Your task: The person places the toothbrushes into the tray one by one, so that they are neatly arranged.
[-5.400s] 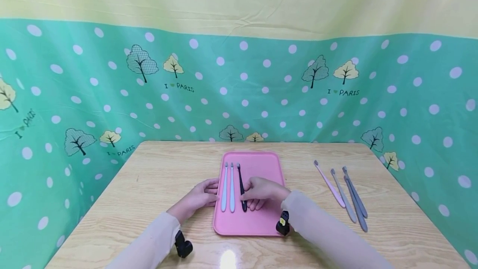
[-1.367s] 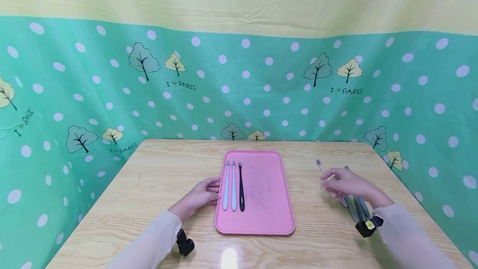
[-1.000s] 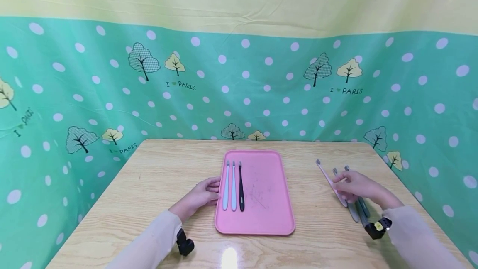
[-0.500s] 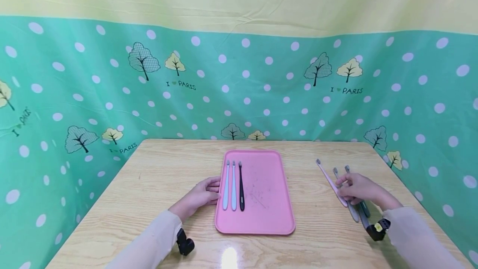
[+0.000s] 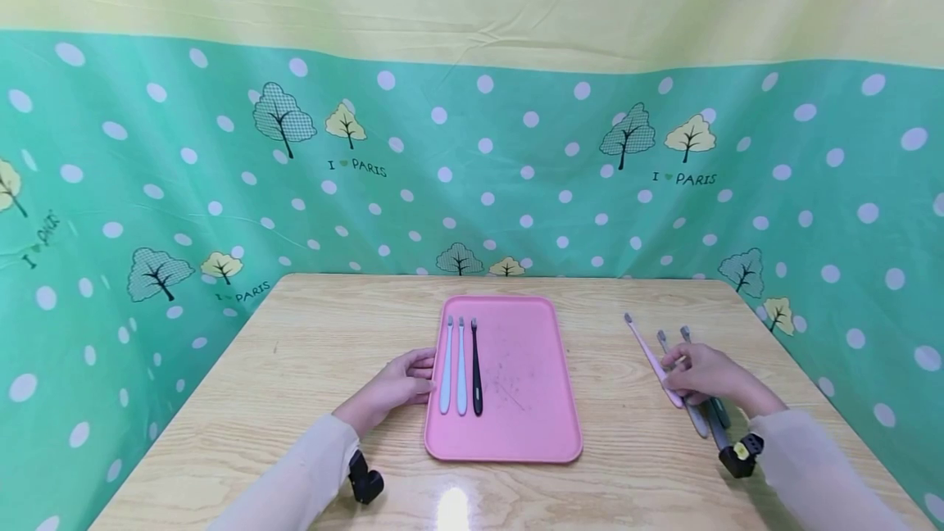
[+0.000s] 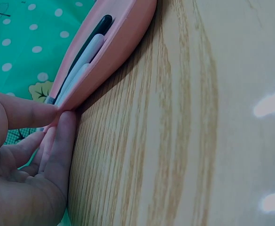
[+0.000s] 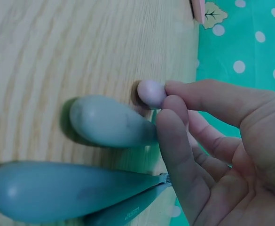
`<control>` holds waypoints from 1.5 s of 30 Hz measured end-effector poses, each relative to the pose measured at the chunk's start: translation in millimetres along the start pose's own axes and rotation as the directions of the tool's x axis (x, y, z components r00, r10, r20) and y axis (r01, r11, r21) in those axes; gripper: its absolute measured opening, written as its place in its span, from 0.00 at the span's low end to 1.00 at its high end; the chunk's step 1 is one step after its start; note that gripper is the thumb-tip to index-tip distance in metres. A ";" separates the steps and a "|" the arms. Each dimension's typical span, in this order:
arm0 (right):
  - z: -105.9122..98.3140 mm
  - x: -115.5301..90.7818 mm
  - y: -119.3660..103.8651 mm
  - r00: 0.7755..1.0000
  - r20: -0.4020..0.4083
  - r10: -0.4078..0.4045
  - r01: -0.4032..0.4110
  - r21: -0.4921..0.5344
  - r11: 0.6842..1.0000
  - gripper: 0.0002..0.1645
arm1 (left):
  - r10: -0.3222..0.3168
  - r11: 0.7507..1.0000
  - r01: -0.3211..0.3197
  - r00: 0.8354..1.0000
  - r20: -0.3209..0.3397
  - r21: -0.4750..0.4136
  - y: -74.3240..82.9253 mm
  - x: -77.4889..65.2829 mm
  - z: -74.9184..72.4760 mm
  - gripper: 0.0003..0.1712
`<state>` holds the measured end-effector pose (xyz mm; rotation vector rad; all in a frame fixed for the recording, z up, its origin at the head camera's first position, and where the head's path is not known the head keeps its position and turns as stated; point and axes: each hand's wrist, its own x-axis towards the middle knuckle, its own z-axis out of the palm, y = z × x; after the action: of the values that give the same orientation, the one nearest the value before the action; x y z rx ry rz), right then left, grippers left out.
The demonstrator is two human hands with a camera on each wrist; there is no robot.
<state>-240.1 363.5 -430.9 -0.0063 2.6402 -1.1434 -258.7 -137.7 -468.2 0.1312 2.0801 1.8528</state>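
My left hand [image 5: 394,383] pinches the left rim of the pink tray [image 5: 516,437] between thumb and finger, as the left wrist view shows. Two pale blue toothbrushes [image 5: 446,379] and a black toothbrush [image 5: 476,379] lie side by side on the tray, heads to the far end. At the right, my right hand [image 5: 704,371] pinches the pink toothbrush [image 5: 645,347]; its rounded handle end [image 7: 151,93] shows between thumb and finger in the right wrist view. Beneath that hand lie a grey toothbrush [image 7: 109,120] and two blue-grey toothbrushes [image 7: 66,188], partly hidden.
A wooden table [image 5: 332,326] carries everything. Behind and beside it hangs a green and yellow curtain [image 5: 413,211] with dots and trees. Small black cameras [image 5: 365,479] sit on both wrists.
My right hand has let go of the black toothbrush on the tray, moved right and taken hold of the pink toothbrush, whose handle end shifts slightly left. My left hand stays at the rim.
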 end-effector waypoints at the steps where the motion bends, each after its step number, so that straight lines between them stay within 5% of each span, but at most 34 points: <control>1: 0.5 0.6 0.2 1.000 -0.002 0.001 -0.001 -0.005 1.000 0.24 | 0.002 1.000 -0.002 1.000 0.001 -0.002 -0.1 0.1 -0.1 0.40; 10: 5.4 0.7 -4.5 0.999 -0.028 0.042 -0.042 -0.028 0.999 0.26 | 0.012 1.000 -0.012 1.000 0.007 -0.003 -0.5 -0.2 -0.1 0.40; 28: 11.0 3.8 -3.6 0.999 -0.002 0.040 -0.040 -0.031 0.999 0.13 | -0.003 1.000 0.003 1.000 -0.006 0.004 3.0 -2.7 0.8 0.39; 45: 12.4 1.8 -10.9 1.000 0.020 0.020 -0.019 -0.040 0.999 0.16 | 0.004 1.000 -0.004 1.000 0.003 -0.004 2.0 -1.5 0.8 0.40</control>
<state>-239.9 346.9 -431.6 0.0003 2.6389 -1.0788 -257.4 -137.1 -466.0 0.1375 2.0759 1.8581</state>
